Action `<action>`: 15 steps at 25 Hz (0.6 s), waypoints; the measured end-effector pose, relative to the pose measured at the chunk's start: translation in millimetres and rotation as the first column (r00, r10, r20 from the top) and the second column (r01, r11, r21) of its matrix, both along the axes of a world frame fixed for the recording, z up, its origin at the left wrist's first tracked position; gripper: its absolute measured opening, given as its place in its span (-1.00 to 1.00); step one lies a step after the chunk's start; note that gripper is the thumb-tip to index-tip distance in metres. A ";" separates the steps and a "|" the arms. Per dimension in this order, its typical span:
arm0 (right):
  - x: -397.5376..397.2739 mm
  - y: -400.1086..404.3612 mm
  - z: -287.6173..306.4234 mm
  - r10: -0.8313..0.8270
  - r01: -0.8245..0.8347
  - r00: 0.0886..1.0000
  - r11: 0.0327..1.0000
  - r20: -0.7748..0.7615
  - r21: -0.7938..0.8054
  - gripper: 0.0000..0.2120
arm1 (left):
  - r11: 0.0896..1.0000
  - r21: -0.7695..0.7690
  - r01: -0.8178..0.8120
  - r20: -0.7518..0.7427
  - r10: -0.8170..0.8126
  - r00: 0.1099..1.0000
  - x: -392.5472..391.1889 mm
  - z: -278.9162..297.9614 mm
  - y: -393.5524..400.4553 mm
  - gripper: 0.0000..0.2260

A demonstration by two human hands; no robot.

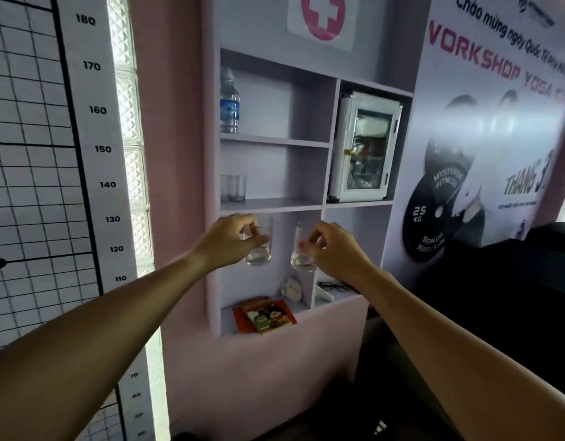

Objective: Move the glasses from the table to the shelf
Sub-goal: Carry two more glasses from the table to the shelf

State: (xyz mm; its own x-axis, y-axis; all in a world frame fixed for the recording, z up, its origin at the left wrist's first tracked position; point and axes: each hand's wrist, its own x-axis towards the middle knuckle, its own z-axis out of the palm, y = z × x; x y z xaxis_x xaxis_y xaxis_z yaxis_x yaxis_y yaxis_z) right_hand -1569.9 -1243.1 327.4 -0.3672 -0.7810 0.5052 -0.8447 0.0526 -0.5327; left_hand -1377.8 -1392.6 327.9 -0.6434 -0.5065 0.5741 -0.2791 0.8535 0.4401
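Observation:
Both arms reach out toward a pale lilac wall shelf [274, 203]. My left hand [231, 240] grips a clear drinking glass [258, 256] around its side. My right hand [330, 249] grips a second clear glass [301, 261] the same way. Both glasses are upright and held in the air in front of the lower left compartment, just under the middle shelf board. Two more clear glasses [235, 187] stand at the left end of the middle shelf.
A water bottle [229, 101] stands on the top shelf. A white glass-door box [363, 148] fills the right compartment. The bottom shelf holds a colourful box [268, 315], a small white object [292, 289] and black spectacles [333, 285]. A poster hangs on the right.

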 end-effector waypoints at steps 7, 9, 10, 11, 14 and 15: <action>-55.3 -118.7 -0.5 0.084 -0.084 0.996 0.996 -0.036 -0.014 -0.78 | 0.992 -0.019 -0.123 -0.044 0.122 0.992 -41.8 -2.3 -86.4 -0.85; -71.7 -150.6 3.6 0.128 -0.129 0.991 0.991 -0.049 -0.020 -0.79 | 0.984 -0.036 -0.177 -0.037 0.175 0.984 -52.7 1.3 -105.8 -0.82; -80.4 -167.9 6.7 0.158 -0.160 0.986 0.987 -0.057 -0.032 -0.80 | 0.978 -0.049 -0.202 -0.036 0.201 0.979 -59.2 3.5 -116.4 -0.81; -88.9 -185.5 10.5 0.189 -0.193 0.980 0.980 -0.065 -0.045 -0.82 | 0.972 -0.061 -0.225 -0.040 0.223 0.974 -65.9 6.3 -127.4 -0.81; -111.9 -235.9 22.4 0.279 -0.284 0.957 0.957 -0.077 -0.061 -0.83 | 0.957 -0.050 -0.287 -0.058 0.284 0.957 -86.4 12.5 -159.0 -0.80; -118.8 -251.5 27.0 0.304 -0.309 0.949 0.949 -0.082 -0.057 -0.83 | 0.949 -0.054 -0.312 -0.052 0.309 0.950 -93.7 14.1 -167.8 -0.80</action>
